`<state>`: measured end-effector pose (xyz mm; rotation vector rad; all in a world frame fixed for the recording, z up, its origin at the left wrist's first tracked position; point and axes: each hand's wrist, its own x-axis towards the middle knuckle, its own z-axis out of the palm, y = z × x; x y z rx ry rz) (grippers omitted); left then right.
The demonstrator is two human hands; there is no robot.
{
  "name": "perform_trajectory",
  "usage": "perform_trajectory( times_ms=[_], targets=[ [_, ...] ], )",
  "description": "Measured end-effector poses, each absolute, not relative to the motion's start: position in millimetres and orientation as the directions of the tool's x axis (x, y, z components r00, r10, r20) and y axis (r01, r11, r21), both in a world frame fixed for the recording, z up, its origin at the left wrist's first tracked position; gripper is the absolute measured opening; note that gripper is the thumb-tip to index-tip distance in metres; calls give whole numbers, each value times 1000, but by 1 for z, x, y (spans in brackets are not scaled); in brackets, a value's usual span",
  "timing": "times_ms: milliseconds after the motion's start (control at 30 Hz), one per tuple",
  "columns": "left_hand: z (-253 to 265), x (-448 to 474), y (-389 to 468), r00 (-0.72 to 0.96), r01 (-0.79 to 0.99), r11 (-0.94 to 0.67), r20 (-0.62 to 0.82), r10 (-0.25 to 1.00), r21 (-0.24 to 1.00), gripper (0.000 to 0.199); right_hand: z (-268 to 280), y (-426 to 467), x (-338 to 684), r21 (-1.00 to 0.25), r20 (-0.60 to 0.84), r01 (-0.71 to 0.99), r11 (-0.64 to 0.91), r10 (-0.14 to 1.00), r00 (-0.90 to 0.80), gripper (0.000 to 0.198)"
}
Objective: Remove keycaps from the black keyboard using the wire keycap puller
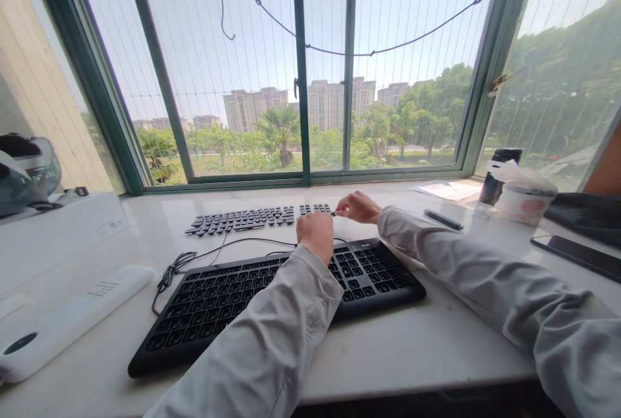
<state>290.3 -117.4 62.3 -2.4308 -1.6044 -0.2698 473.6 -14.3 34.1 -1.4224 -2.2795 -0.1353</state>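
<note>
A black keyboard (213,295) lies on the white counter with its key sockets bare of caps. Behind it, loose black keycaps (252,218) are laid out in rows. My left hand (315,235) is closed above the keyboard's back edge, in front of the right-hand group of caps; its fingertips are turned away, so what they hold is hidden. Just to its right, my right hand (359,207) pinches a small dark piece, apparently a keycap (332,213), at the end of the cap rows.
A coiled black cable (175,269) runs behind the keyboard. At left are a white device (72,321), a white box (58,230) and a helmet (29,169). On the right lie a pen (443,219), a phone (579,255), a bagged cup (524,198) and a dark bottle (492,188).
</note>
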Motion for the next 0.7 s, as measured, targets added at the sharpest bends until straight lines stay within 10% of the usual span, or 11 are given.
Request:
perform_trajectory(
  times_ms=[367,700],
  targets=[
    [51,306,-126,659,686,-725,473,585,-59,25,41,-119,518,-672,337,555,491,870,-360,40],
    [41,309,-129,656,571,-821,587,474,25,22,25,-140,529,-908,286,204,366,897,-336,35]
  ],
)
